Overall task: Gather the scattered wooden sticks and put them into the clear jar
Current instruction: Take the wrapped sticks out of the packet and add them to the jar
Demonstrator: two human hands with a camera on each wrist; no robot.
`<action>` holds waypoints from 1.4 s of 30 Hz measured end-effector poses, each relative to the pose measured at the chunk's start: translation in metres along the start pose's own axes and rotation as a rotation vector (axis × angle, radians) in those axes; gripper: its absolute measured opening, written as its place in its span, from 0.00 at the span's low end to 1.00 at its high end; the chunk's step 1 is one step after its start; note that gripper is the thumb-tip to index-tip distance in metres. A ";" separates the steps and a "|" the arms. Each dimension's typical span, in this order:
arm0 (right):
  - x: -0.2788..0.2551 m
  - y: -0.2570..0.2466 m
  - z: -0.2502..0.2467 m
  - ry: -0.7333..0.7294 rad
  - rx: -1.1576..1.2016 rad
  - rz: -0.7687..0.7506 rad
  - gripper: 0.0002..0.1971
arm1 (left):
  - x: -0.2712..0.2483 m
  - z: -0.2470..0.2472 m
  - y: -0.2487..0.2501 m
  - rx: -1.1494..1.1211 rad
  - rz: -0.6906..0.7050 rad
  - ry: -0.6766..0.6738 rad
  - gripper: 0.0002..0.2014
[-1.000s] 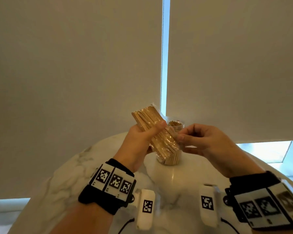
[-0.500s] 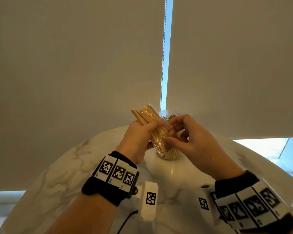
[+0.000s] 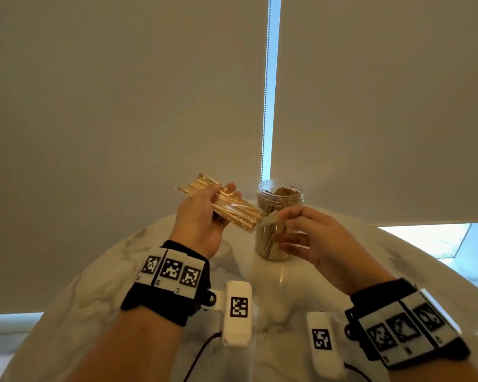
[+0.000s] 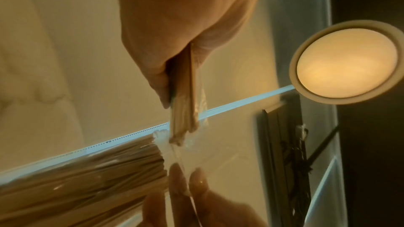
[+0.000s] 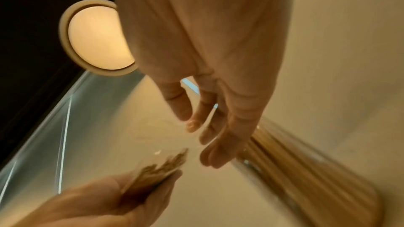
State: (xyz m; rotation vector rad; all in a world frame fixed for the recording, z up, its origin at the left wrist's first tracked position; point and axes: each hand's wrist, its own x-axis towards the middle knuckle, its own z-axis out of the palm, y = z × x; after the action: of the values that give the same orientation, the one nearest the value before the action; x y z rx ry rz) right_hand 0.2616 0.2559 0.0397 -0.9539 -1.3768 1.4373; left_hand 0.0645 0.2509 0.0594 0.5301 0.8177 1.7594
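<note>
A: Status on hands?

B: Left hand (image 3: 202, 219) is wrapped around a bundle of wooden sticks (image 3: 226, 208) in clear plastic wrap, held up in the air above the table (image 3: 100, 282). Thumb on top, fingers underneath. Bundle lies tilted, its far end up-left, its near end down-right toward the jar.

A: Right?

B: Right hand (image 3: 312, 238) pinches a loose flap of the plastic wrap (image 3: 271, 219) at the bundle's lower end, between thumb and forefinger. The other fingers are loosely spread, not on the sticks. The right wrist view is motion-blurred, so the finger detail there is poor.

A: Jar?

B: Clear jar (image 3: 280, 199) stands upright on the table, just behind and between the two hands. No lid on it. It holds many sticks standing on end, tops visible through the mouth. The right hand is in front of its lower part.

A: Bundle touching the jar?

B: Can't tell from the head view; the bundle's lower end overlaps the jar's left side in the picture. The left wrist view shows the stick ends (image 4: 181, 127) poking out of the wrap close to the jar mouth, with jar sticks (image 4: 87, 179) lying alongside in frame.

A: Anything else around?

B: White marble-look round table, roller blinds (image 3: 122, 106) behind with a bead chain (image 3: 266, 92) in the gap. Marker bands and camera units on both wrists. Round ceiling lamp (image 4: 347, 66) lit, seen in both wrist views.
</note>
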 end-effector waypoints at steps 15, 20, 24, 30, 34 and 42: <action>0.004 0.023 0.013 -0.087 0.726 0.465 0.22 | -0.047 0.042 -0.019 0.468 0.302 -0.271 0.09; 0.003 0.035 0.021 -0.057 0.778 0.509 0.16 | -0.050 0.048 -0.022 0.348 0.363 -0.262 0.09; -0.001 0.037 0.025 -0.149 0.755 0.548 0.17 | -0.045 0.045 -0.010 0.272 0.398 -0.184 0.05; -0.005 0.025 0.022 -0.208 0.345 0.540 0.23 | -0.043 0.043 -0.003 0.184 0.352 -0.130 0.09; -0.004 0.026 0.017 -0.134 0.162 0.457 0.24 | -0.042 0.041 0.001 0.070 0.379 -0.096 0.14; -0.003 0.027 0.009 -0.184 0.028 0.431 0.29 | -0.041 0.039 -0.002 -0.031 0.321 -0.053 0.11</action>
State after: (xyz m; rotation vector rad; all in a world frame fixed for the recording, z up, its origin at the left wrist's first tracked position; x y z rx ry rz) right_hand 0.2511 0.2514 0.0139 -1.1728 -1.3275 1.9005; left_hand 0.1062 0.2228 0.0853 0.7155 0.6952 2.0372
